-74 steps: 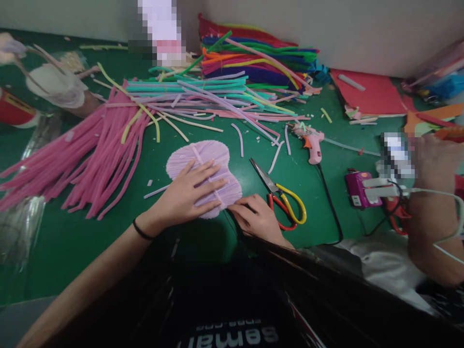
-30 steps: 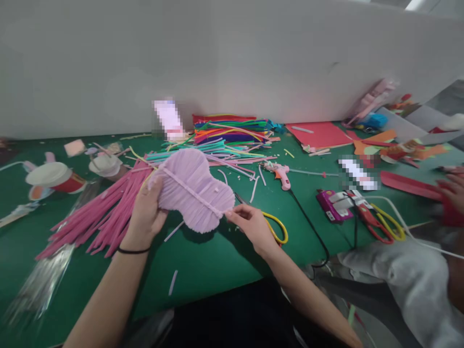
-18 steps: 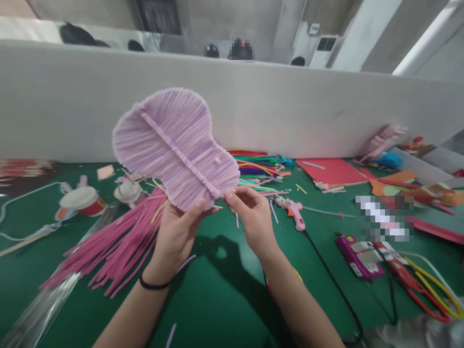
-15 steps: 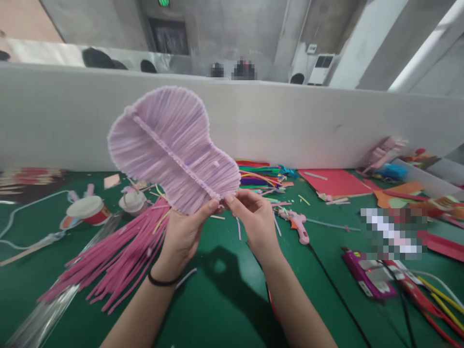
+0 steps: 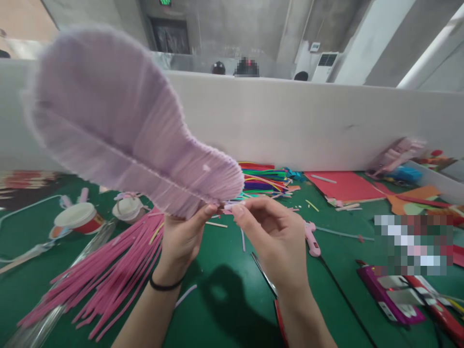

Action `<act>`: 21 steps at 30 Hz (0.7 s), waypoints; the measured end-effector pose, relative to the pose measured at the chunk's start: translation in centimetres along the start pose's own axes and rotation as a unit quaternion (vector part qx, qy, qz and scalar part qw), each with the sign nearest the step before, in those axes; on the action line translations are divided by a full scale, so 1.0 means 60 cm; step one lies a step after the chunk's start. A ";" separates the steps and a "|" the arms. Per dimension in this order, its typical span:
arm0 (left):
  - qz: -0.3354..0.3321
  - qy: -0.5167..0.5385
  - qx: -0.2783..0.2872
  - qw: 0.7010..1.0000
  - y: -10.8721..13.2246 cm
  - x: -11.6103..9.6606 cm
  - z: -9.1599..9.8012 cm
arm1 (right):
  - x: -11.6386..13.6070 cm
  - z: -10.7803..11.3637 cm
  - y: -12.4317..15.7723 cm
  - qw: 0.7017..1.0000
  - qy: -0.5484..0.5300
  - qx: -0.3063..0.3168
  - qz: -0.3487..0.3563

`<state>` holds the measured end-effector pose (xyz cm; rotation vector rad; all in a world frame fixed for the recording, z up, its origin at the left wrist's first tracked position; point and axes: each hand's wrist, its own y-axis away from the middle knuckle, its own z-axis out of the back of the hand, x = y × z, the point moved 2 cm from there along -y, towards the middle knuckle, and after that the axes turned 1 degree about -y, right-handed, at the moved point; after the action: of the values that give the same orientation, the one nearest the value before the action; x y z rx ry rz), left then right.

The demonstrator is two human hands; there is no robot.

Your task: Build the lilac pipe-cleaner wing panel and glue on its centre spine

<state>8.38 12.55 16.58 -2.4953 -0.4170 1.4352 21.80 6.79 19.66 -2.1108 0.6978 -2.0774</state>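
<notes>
We hold a lilac fuzzy panel [image 5: 112, 111] in the air above the green table [image 5: 348, 256], tilted, its broad end high at the left.
Our left hand [image 5: 183, 241] grips the narrow end's lower edge between thumb and fingers; just beside it, our right hand [image 5: 277, 241] pinches a short lilac strip [image 5: 231, 206], though we cannot tell whether strip and panel are joined. Below our right hand lie scissors [image 5: 264, 273], partly covered, and behind it shows the handle of a pink glue gun [image 5: 312, 239]. Pink stems [image 5: 116, 270] spread to the left, near a lidded cup [image 5: 78, 217]. Farther back, we see a red sheet [image 5: 348, 186] and a white partition [image 5: 290, 121].
</notes>
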 end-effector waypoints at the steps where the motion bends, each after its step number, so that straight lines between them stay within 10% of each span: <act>1: -0.004 0.001 -0.004 1.000 0.000 0.002 0.000 | -0.001 -0.003 0.001 1.000 0.008 -0.003 0.002; 21: -0.012 -0.055 -0.006 0.998 0.009 0.008 -0.002 | -0.013 -0.009 -0.003 0.999 -0.010 -0.002 -0.041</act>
<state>8.78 12.23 16.07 -2.4185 -0.4758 1.5707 21.34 7.36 19.04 -2.1955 0.6240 -2.0938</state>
